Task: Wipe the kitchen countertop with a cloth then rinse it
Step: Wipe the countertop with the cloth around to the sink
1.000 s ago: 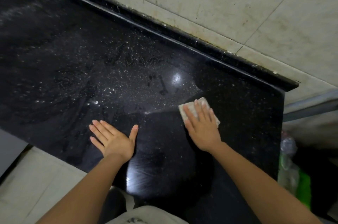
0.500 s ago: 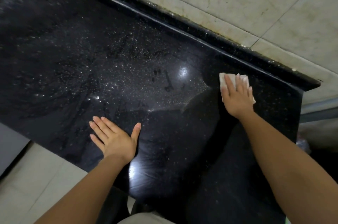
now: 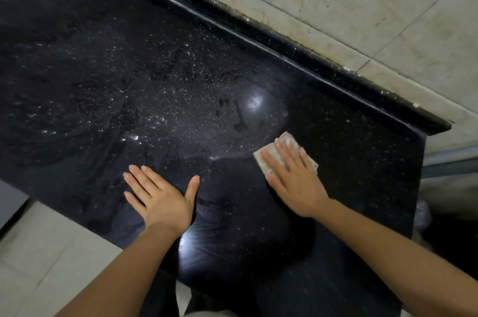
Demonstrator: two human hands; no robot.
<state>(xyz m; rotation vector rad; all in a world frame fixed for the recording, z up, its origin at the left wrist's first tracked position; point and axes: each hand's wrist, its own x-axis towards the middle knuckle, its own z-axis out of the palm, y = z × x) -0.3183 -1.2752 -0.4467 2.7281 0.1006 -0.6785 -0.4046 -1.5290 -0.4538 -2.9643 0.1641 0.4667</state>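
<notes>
On the black counter, the right hand presses the cloth flat with fingers spread, the left hand braces open-palmed, and overlapping, evenly pressed strokes toward the speckled left side would serve best.

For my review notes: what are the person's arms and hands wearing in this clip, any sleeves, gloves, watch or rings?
Both hands, the left hand and the right hand, are bare, with no gloves. Both forearms are uncovered as far as the frame shows, so no sleeves are visible. No watch, bracelet or rings show on either wrist or on the fingers in view. Nails look short and plain.
</notes>
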